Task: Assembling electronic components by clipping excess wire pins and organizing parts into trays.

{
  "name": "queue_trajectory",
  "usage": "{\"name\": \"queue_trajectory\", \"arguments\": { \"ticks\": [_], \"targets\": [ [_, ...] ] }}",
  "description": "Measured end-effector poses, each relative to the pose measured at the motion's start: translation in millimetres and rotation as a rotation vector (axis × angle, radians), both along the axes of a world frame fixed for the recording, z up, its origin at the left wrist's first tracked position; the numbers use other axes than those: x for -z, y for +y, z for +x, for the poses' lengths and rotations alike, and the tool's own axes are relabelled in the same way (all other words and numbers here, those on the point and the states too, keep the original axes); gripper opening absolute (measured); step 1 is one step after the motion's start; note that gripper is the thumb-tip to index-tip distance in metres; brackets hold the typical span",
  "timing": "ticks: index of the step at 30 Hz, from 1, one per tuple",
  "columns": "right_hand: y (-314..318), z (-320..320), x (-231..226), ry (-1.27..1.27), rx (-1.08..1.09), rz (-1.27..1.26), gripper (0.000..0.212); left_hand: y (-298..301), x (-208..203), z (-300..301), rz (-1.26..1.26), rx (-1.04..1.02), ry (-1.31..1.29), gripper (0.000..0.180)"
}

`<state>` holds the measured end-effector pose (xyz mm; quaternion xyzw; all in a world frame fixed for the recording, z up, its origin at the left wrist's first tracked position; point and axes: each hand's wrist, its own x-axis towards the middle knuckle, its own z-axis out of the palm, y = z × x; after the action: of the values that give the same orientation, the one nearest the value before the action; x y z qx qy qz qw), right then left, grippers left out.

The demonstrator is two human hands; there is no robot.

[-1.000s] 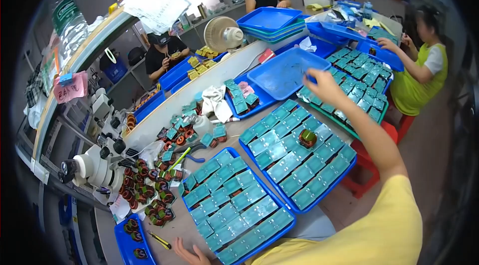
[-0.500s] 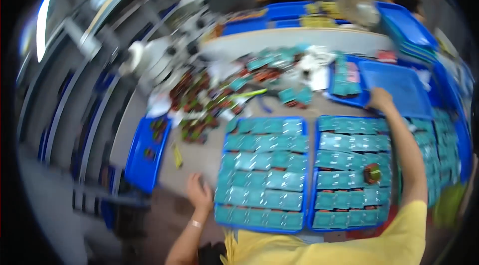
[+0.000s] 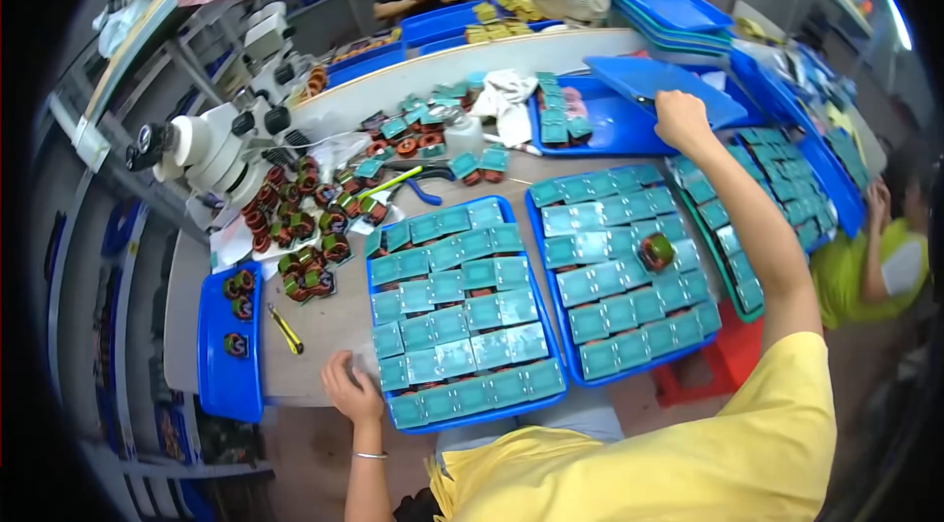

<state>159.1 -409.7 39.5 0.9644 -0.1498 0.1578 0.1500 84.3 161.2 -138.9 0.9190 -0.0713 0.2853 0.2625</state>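
My right hand [image 3: 680, 121], its arm stretched far forward, is closed on the near edge of an empty blue tray [image 3: 649, 78]. That tray is tilted above another blue tray [image 3: 612, 137], which has a few teal-topped coil parts [image 3: 554, 116] and something pink at its left end. My left hand [image 3: 350, 388] is at the table's near edge, fingers apart and holding nothing, beside a blue tray [image 3: 553, 402] filled with rows of teal-topped parts [image 3: 462, 325]. To its right, a similar full tray [image 3: 639, 377] has one green-and-copper coil [image 3: 656, 252] lying on top.
Loose coils [image 3: 295, 217] are heaped at left near a white microscope [image 3: 202, 153]. A yellow cutter [image 3: 286, 328] lies beside a narrow blue tray [image 3: 231, 389]. Blue-handled pliers [image 3: 423, 192] and a clear bottle [image 3: 462, 134] stand mid-table. Other people sit beyond the divider [image 3: 393, 89] and at right.
The blue tray in my right hand has lifted and tilted, showing more of the tray beneath. My view has turned to the right. My left hand stays near the table edge.
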Motion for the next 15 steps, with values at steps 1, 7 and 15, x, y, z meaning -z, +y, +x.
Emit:
{"name": "queue_trajectory", "arguments": {
  "ticks": [1,7,15],
  "targets": [
    [10.2,-24.2,-15.4,-0.001,0.036,-0.007,0.013,-2.7,-1.2,-0.9,0.014,-0.019,-0.038,0.025],
    [95.4,-216.8,-77.1,-0.31,0.144,0.171,0.032,-5.4,3.0,-1.0,-0.01,-0.031,-0.086,0.025],
    [151.6,-545.3,-26.4,-1.375,0.452,0.835,0.048,-9.0,4.4,-0.6,-0.036,0.045,-0.049,0.024]
  ]
}}
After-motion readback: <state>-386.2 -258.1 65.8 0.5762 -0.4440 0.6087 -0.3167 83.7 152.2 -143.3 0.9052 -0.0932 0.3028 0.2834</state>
